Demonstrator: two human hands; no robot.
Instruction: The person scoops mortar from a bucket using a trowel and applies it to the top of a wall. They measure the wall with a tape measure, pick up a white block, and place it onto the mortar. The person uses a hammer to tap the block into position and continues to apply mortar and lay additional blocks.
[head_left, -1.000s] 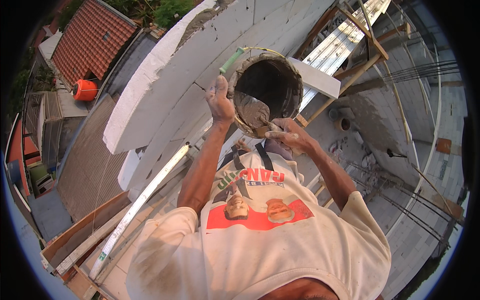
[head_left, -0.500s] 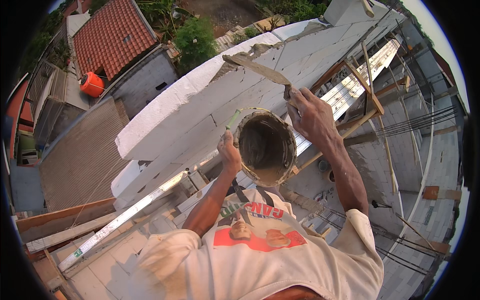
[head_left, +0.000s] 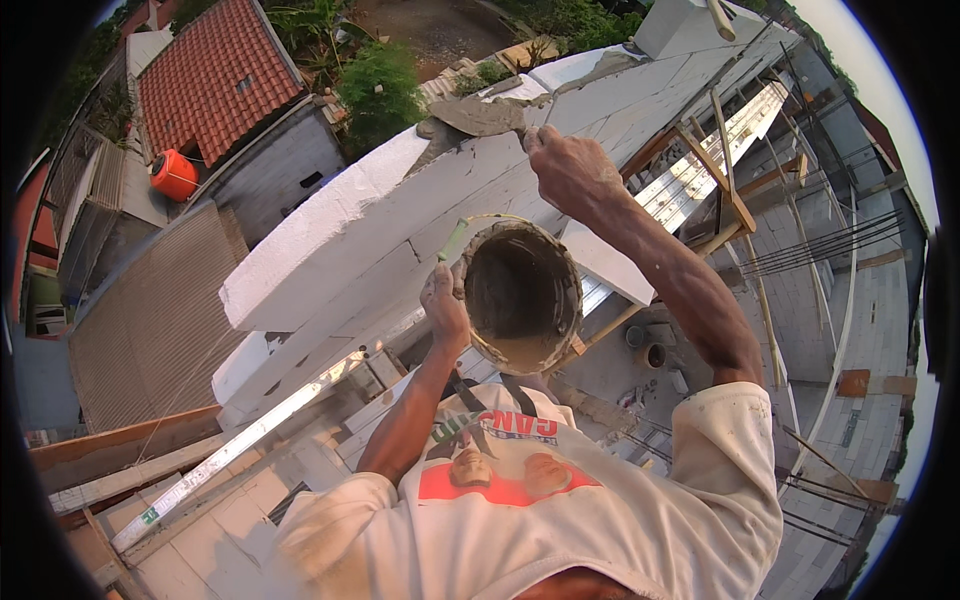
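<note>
Your flat, mortar-smeared metal trowel [head_left: 478, 117], gripped in your right fingers [head_left: 545, 142], has swung leftward over the white block wall [head_left: 320, 225], its top part-mortared, left end bare, your left fingers [head_left: 440, 283] holding the round, mortar-caked bucket [head_left: 574, 300]

head-worn fisheye view, looking down, near
</note>
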